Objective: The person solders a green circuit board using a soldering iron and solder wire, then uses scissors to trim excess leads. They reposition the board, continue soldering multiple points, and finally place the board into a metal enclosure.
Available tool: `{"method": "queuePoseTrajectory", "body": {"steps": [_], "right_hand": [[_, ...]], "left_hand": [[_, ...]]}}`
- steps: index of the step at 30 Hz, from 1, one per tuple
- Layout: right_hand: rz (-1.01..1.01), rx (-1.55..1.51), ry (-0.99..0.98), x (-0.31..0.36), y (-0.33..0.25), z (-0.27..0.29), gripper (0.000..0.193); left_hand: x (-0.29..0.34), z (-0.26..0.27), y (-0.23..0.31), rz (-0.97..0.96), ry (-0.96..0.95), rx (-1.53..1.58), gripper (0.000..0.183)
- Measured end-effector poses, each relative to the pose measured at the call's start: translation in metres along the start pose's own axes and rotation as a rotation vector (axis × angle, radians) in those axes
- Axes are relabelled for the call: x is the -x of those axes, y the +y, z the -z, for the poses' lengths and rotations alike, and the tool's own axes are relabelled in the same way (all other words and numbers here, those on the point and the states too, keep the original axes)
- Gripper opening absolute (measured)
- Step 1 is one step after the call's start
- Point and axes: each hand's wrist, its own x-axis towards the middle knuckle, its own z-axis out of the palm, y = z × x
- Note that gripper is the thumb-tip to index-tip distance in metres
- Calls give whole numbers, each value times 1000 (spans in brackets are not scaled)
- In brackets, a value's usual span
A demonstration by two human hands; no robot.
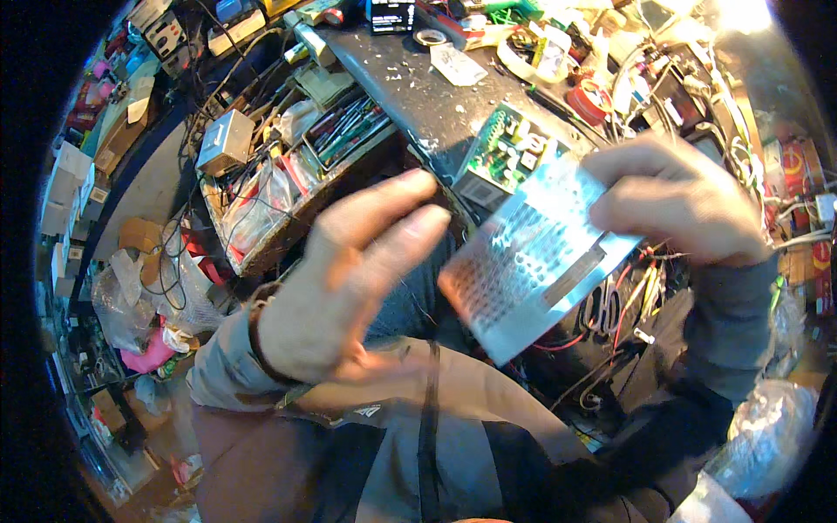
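Note:
In my right hand (676, 200) is a shiny perforated metal cover (532, 253), pinched at its upper right edge between thumb and fingers. The cover hangs tilted over my lap, with many small holes and a rectangular slot or strip along one side. My left hand (349, 270) is held up to its left, fingers spread, apart from the cover and with nothing in it. Both hands are somewhat blurred. Just beyond the cover, an open metal box with a green circuit board (506, 148) rests on the dark bench; the cover hides part of it.
An open drawer (301, 200) of tools and bagged parts juts out at left, with a small metal box (225, 142) on it. Cables, a red tape roll (589, 100) and clutter crowd the bench (392, 70). Loose wires (623, 305) lie below the cover. Bubble wrap (131, 283) lies at left.

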Motion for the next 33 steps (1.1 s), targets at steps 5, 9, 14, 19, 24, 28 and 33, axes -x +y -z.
{"method": "queuePoseTrajectory", "body": {"steps": [5,9,14,19,24,28,33], "right_hand": [[-22,-193,-273,-8,3,-73,32],[19,-312,-333,0,6,-96,31],[151,-172,-100,9,39,-97,37],[188,-429,191,23,83,-75,82],[405,-463,357,16,93,-98,150],[440,-479,604,4,92,-94,109],[373,-434,746,-13,108,-86,103]], "left_hand": [[-10,-17,34,-130,-242,90,87],[0,-21,37,-100,-390,253,94],[20,-26,22,-37,-388,199,111],[23,-36,-15,277,31,591,119],[-24,-53,-46,302,307,851,119],[-72,-58,-75,135,160,885,111],[-100,-44,-114,215,-241,839,114]]}}
